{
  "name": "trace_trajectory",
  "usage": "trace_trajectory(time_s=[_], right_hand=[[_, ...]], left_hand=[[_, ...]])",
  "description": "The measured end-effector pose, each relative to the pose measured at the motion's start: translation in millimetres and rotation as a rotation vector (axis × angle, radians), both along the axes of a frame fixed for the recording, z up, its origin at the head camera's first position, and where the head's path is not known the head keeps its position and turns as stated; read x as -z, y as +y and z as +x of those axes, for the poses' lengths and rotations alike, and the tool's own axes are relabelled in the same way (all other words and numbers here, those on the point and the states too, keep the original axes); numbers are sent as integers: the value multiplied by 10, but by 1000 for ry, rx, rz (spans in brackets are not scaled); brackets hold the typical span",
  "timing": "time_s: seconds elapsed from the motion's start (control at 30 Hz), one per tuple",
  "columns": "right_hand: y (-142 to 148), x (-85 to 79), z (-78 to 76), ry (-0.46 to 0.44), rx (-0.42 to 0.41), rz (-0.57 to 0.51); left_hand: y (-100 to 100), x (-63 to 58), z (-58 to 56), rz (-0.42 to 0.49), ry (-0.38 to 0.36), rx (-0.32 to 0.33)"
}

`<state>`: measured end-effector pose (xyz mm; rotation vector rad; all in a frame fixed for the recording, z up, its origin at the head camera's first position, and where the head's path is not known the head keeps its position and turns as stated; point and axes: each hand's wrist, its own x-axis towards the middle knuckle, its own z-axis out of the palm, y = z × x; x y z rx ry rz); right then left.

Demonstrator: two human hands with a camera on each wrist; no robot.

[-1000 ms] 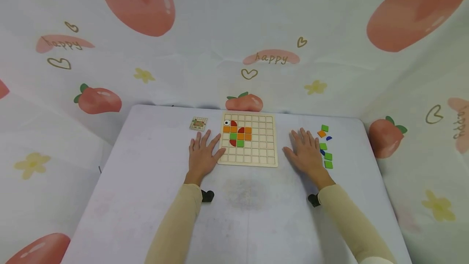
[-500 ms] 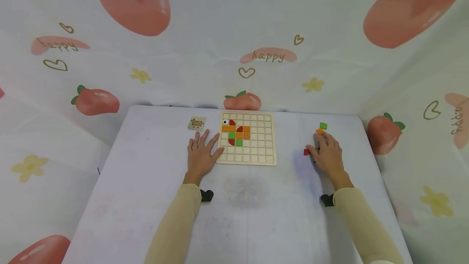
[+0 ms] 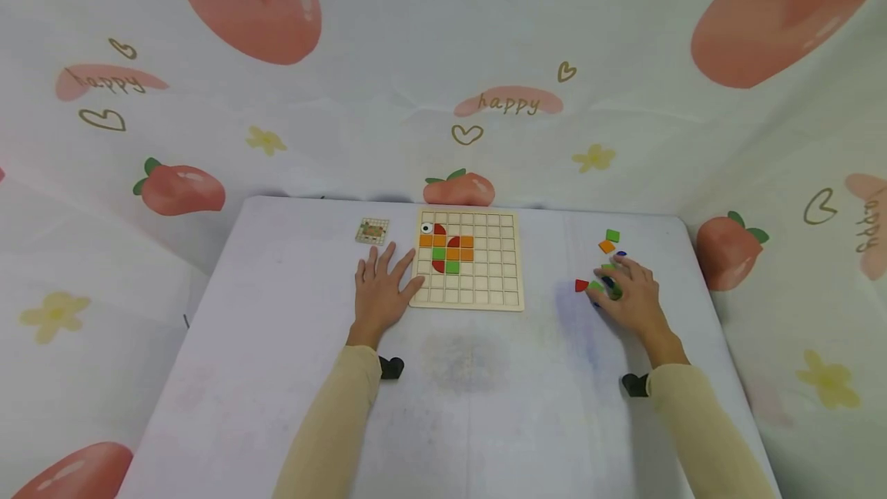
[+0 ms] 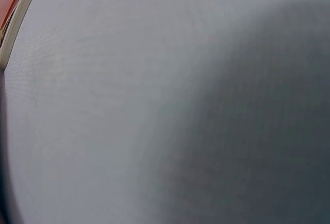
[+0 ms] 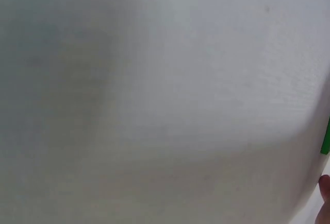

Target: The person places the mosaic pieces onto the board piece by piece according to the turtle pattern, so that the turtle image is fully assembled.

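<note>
Right hand (image 3: 634, 299) farther right over tiles (image 3: 594, 285), grip spread; "happy" (image 3: 509, 103) across backdrop (image 3: 388, 91).

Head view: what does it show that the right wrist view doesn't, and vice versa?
Only the head view: the grid board, picture card, left hand, loose orange piece and loose red piece.
Only the right wrist view: no extra object, just a closer look at the surface.
Both: the white tabletop, part of the right hand, and green.
</note>
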<state>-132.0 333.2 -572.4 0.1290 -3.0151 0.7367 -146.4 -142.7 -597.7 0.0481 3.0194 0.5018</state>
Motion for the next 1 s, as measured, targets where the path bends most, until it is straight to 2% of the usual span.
trace_trajectory(time_s=[0.37, 0.7, 0.8, 1.0], right_hand=[[-38, 54, -11, 102, -8, -65], [-216, -35, -112, 143, -26, -113], [-331, -63, -178, 119, -42, -139], [-642, -79, -298, -16, -60, -146]], left_hand=[[-5, -18, 2, 5, -11, 3], [-1, 2, -3, 0, -17, 6], [-3, -7, 1, 2, -13, 4], [-6, -31, 5, -1, -13, 7]])
